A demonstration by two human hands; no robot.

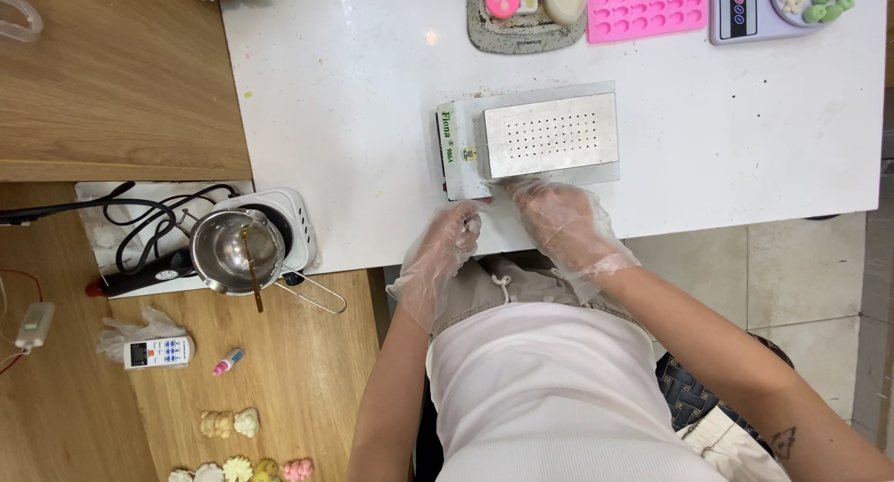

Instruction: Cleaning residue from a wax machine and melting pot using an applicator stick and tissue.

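Observation:
A boxy metal machine (549, 135) with a perforated steel top plate stands on the white table (345, 109), its control panel end to the left. My right hand (559, 223), in a clear plastic glove, rests at the machine's near edge, fingertips touching its base. My left hand (445, 249), also gloved, sits just left of it at the table's front edge, fingers curled toward the right hand. Neither hand visibly holds an object.
At the far edge lie a grey tray (484, 30) with a pink round piece and a cream disc, a pink silicone mould (647, 7), and a scale (745, 12) bearing a dish of small pieces. Left: a steel pot (233, 251) on a hotplate, cables, a remote, small moulded shapes (233, 424).

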